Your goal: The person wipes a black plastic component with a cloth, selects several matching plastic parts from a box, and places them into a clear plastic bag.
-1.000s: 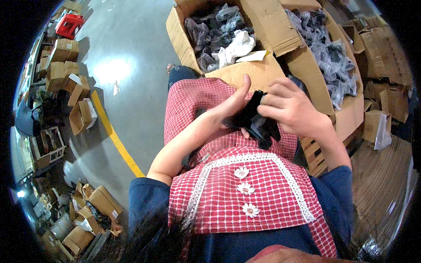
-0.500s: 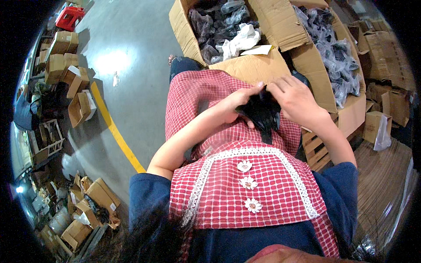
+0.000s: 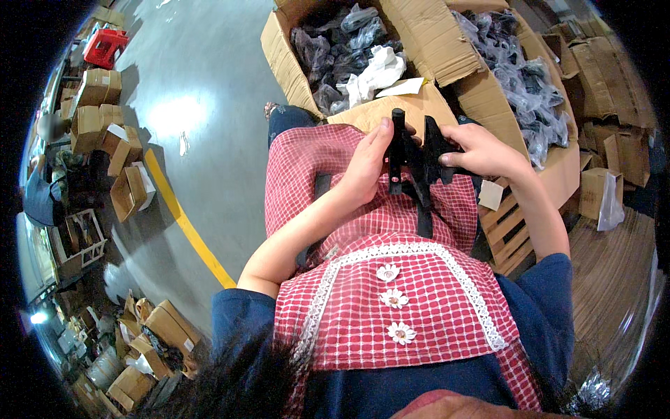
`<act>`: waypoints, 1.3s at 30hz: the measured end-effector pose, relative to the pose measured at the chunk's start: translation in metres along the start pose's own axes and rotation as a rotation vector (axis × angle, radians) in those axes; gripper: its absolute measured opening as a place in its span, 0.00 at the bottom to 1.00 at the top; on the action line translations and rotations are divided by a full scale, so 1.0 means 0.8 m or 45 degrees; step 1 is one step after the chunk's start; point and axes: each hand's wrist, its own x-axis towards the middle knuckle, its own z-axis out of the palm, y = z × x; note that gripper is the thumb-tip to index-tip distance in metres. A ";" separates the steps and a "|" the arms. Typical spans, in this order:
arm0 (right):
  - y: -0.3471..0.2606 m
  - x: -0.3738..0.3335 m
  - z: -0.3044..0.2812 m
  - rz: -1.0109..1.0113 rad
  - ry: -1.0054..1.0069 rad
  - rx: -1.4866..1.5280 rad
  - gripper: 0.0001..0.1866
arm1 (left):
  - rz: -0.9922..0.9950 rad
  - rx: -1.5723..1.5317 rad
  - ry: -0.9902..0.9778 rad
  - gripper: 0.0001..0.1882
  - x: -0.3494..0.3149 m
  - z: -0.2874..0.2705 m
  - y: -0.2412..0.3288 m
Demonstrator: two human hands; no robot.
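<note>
Parts (image 3: pixel 397 150), black, slim, angular

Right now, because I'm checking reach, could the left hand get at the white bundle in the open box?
Probably not: the left hand is occupied with a black part, though the white bundle lies mostly uncovered.

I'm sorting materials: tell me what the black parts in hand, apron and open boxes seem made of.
Black parts: probably plastic, matte, from the even dark colour; coated metal is possible. Apron: woven fabric, perhaps cotton, matte, since it drapes in soft folds. Open boxes: matte brown cardboard, creased, with worn edges.
</note>
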 end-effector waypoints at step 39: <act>-0.054 0.018 0.055 -0.457 0.878 0.013 0.07 | -0.348 -0.655 -0.114 0.23 0.000 -0.023 0.019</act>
